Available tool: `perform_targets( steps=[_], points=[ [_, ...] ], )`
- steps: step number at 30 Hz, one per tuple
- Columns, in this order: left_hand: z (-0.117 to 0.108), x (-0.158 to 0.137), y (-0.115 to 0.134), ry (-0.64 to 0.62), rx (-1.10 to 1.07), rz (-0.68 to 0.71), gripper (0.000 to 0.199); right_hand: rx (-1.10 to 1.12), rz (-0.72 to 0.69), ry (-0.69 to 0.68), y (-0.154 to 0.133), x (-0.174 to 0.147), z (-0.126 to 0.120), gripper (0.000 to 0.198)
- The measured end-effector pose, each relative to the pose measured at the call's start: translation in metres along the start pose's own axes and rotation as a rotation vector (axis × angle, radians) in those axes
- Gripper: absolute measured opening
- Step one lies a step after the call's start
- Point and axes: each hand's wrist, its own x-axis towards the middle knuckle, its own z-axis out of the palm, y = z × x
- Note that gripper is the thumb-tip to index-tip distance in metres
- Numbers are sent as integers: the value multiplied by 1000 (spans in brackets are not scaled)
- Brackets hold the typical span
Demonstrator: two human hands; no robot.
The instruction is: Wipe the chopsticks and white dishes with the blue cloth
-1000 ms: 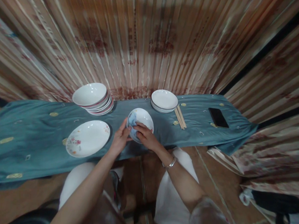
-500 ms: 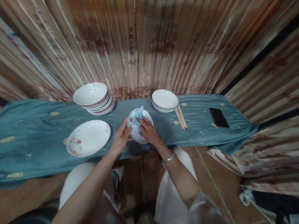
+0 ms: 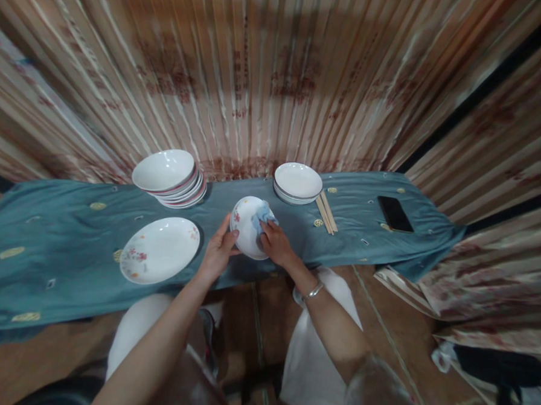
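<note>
A small white plate with a floral print (image 3: 245, 234) is held up over the table's front part, tilted toward me. My left hand (image 3: 220, 243) grips its left edge, thumb on the face and fingers underneath. Pressed against the right side of the plate is a light blue cloth (image 3: 261, 216), pinched under the fingers of my right hand (image 3: 276, 242). To the left of my left hand lies a large oval white plate with flowers (image 3: 161, 250).
A stack of white bowls (image 3: 165, 171) stands at the back left. Behind my right hand is a stack of small plates (image 3: 297, 181), with chopsticks (image 3: 327, 213) beside it. A black phone (image 3: 395, 214) lies farther right on the teal tablecloth (image 3: 82, 235). Curtains hang behind.
My right hand has slid the cloth from the plate's upper middle toward its right edge. My left hand and the plate stay nearly where they were.
</note>
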Motion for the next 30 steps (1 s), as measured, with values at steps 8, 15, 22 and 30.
perform_targets(
  steps=[8, 15, 22, 30],
  points=[
    [-1, 2, -1, -20, 7, 9, 76, 229, -124, 114, -12, -12, -8, 34],
    [-1, -1, 0, -70, 72, 72, 66, 91, -326, 224, -60, -9, -28, 39],
    [0, -2, 3, -69, 143, 79, 45, -220, -519, 62, -70, 28, -44, 34],
    [1, -3, 5, -77, 52, 50, 70, -325, -425, 46, -58, 70, -56, 27]
  ],
)
